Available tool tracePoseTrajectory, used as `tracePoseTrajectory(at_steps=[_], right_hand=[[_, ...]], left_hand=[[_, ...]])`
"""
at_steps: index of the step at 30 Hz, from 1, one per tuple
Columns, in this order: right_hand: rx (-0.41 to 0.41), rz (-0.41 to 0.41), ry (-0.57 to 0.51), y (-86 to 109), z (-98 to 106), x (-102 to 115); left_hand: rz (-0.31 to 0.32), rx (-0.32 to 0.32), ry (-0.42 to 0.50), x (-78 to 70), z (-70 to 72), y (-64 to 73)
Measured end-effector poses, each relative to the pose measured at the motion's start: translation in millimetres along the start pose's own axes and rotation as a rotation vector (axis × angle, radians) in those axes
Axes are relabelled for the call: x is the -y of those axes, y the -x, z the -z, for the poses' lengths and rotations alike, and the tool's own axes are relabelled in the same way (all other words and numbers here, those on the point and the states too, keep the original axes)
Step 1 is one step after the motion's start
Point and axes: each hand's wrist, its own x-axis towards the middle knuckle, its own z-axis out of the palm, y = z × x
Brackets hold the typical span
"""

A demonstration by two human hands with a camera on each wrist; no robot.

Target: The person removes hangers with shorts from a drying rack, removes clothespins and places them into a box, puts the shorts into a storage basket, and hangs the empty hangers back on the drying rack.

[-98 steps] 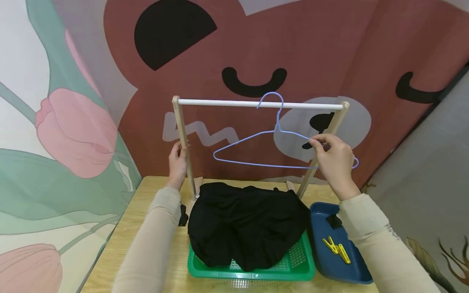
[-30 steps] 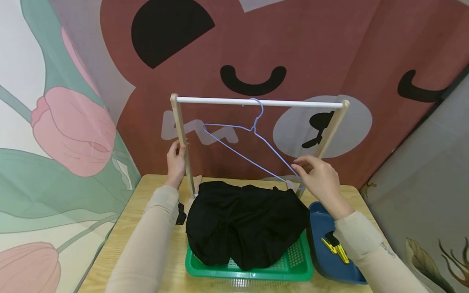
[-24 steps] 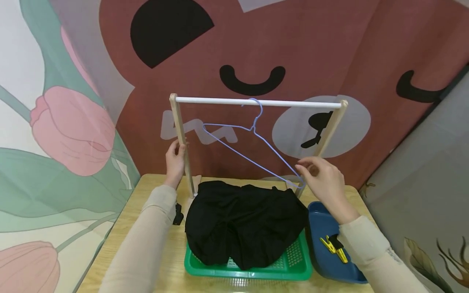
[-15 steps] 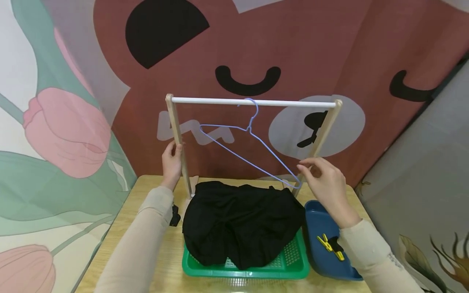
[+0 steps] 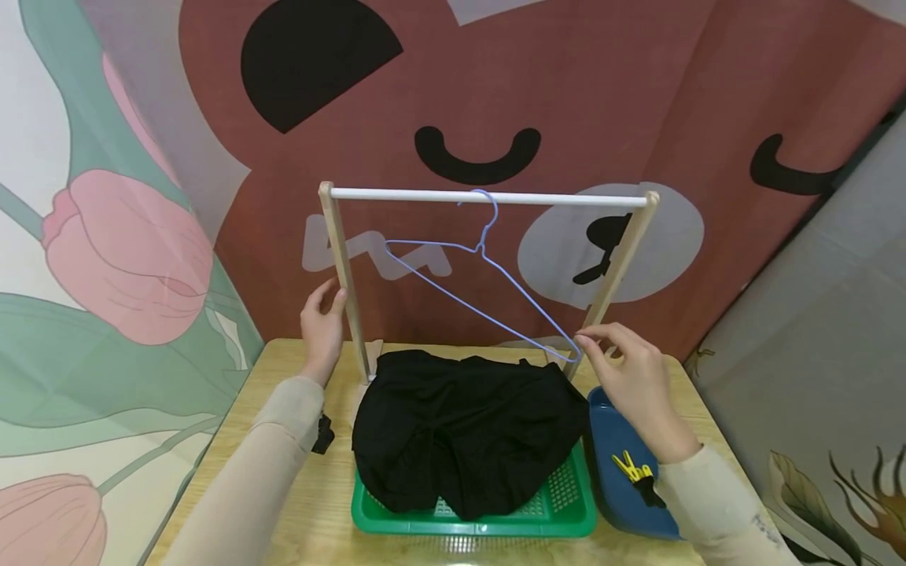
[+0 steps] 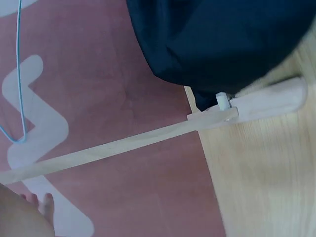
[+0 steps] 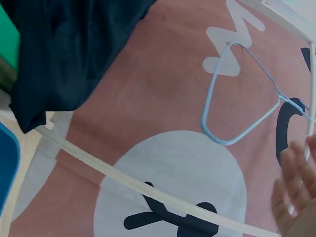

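Note:
A thin blue clothes hanger hangs by its hook over the white rail of a small wooden rack, skewed with its right end low and toward me. My right hand hovers beside that low end, thumb and forefinger near it. The right wrist view shows the fingers extended and apart from the hanger. Beside the rack's left post my left hand has loosely bent fingers and holds nothing. The left wrist view shows a gap between fingers and post. Below, a black garment that looks like shorts covers most of a green basket.
Right of the basket stands a blue tray with yellow clothespins in it, partly hidden by my right sleeve. Everything stands on a wooden table. A printed curtain hangs close behind the rack.
Earlier my right hand pinched the hanger, which hung level; it has let go, and the hanger hangs skewed farther left. My left hand has released the post and shifted left. The right hand has lowered slightly.

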Motion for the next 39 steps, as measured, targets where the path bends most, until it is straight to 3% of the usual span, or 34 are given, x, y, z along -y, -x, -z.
tracePoseTrajectory(at_steps=[6, 11, 17, 22, 28, 34, 39], right_hand=[[0.036, 0.116, -0.017, 14.6, -6.4, -5.9], [0.092, 0.098, 0.000, 29.8, -13.2, -10.0], [0.154, 0.076, 0.022, 44.8, -22.7, -17.9], [0.248, 0.053, -0.005, 52.5, -30.0, -25.7], [0.355, 0.045, -0.033, 58.9, -37.1, -34.5], [0.407, 0.013, -0.013, 61.2, -42.4, -44.6], [0.447, -0.040, -0.004, 63.8, -45.3, -54.1]], left_hand=[[0.008, 0.061, -0.077, -0.2, 10.7, 10.3], [-0.004, 0.137, -0.129, 8.9, 21.6, 20.1], [0.079, 0.234, -0.162, 21.2, 32.2, 39.5], [0.129, 0.296, -0.123, 19.0, 37.6, 60.2], [0.240, 0.387, -0.045, 16.2, 44.4, 84.8], [0.235, 0.400, -0.121, 25.9, 55.4, 103.0], [0.300, 0.409, -0.144, 34.2, 68.0, 113.9]])
